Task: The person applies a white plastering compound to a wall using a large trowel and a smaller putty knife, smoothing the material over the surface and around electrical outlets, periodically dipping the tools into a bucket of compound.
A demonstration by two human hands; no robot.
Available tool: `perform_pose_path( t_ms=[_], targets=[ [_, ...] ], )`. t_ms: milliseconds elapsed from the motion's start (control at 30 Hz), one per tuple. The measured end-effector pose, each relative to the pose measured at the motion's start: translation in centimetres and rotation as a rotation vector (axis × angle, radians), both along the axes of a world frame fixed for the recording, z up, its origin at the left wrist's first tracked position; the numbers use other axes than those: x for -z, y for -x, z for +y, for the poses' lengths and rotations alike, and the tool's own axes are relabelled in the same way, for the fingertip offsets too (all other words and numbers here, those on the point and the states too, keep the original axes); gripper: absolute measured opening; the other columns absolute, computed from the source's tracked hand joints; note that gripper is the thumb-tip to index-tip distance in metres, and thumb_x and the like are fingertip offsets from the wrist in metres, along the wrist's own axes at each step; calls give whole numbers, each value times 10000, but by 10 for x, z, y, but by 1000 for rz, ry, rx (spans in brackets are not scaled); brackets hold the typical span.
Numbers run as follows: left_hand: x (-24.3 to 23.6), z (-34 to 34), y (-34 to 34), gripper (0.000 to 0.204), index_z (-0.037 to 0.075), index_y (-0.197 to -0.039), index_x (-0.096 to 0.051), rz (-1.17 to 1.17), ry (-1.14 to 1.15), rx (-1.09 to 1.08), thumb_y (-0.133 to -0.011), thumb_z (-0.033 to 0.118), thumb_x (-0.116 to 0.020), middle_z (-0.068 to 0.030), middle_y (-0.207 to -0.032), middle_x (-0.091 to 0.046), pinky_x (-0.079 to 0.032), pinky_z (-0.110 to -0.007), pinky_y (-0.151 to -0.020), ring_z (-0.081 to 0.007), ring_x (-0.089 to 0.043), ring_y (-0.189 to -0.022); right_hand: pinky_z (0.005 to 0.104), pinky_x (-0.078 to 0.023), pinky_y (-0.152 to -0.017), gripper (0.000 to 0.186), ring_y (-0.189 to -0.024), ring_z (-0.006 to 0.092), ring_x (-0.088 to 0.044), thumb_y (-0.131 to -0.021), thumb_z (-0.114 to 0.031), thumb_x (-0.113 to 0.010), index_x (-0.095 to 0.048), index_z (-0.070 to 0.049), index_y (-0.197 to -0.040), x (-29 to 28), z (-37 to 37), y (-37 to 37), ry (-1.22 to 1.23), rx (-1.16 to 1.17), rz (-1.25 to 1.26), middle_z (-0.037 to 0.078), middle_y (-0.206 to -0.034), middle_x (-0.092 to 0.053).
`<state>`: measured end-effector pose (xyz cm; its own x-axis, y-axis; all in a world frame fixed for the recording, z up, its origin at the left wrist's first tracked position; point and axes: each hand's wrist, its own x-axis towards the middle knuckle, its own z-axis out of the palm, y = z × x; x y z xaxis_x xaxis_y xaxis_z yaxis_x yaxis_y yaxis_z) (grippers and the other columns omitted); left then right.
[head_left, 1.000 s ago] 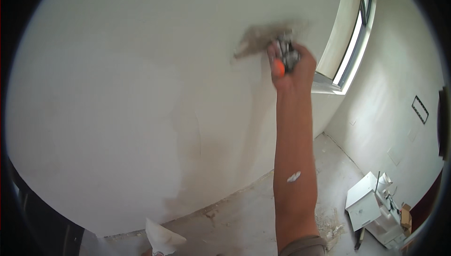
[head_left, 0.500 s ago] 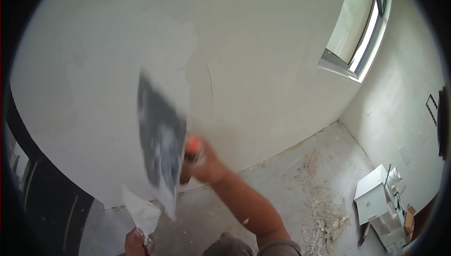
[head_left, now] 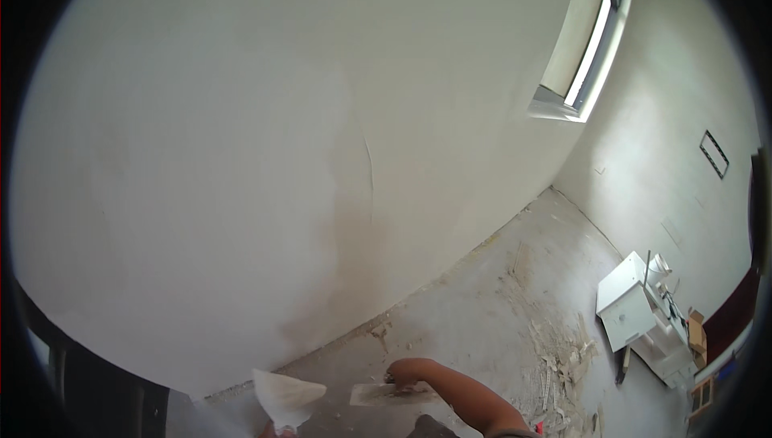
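Note:
My right hand (head_left: 404,373) is low at the bottom of the view, shut on a flat plastering trowel (head_left: 384,394) whose grey blade lies nearly level above the floor. Just left of it is a wide white blade (head_left: 287,398) coated in plaster. My left hand (head_left: 270,431) holds it from below and only a sliver of the hand shows at the frame edge. The two blades are close but apart. In front rises the white plastered wall (head_left: 241,156), with a thin ridge line (head_left: 371,172) running down a smoother, damp-looking band.
A window (head_left: 585,56) sits high on the right of the wall. The bare concrete floor (head_left: 474,317) carries a strip of plaster debris (head_left: 555,349). A white cabinet (head_left: 630,307) with clutter stands by the right wall. A dark opening (head_left: 88,382) lies at the lower left.
My right arm has come down from high on the wall near the window, swung the trowel past the camera, and now holds it low beside the white blade in my left hand.

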<state>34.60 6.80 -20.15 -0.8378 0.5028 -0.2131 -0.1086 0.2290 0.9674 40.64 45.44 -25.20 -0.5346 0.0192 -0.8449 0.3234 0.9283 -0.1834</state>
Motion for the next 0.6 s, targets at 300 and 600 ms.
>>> perform_pose_path(
  t_ms=[300,600],
  targets=[
    [-3,41,46,383,-35,-1010,-498,200,-88,219,-893,329,-495,-105,-671,-533,-417,-362,-504,-207,-535,-569,336,-508,-606,384,-685,197,-619,-770,-288,-662,-591,-32,-1047,-128,-19,-40,179,892,331,100,-832,-645],
    [-10,82,41,295,-25,-1078,-511,283,-124,448,-884,197,-492,-161,-706,-553,-442,-399,-584,-334,-550,-610,364,-528,-700,408,-847,207,-609,-893,-325,-530,-487,-71,-1209,4,-111,-66,1396,1855,1456,63,-999,-600]
  ],
)
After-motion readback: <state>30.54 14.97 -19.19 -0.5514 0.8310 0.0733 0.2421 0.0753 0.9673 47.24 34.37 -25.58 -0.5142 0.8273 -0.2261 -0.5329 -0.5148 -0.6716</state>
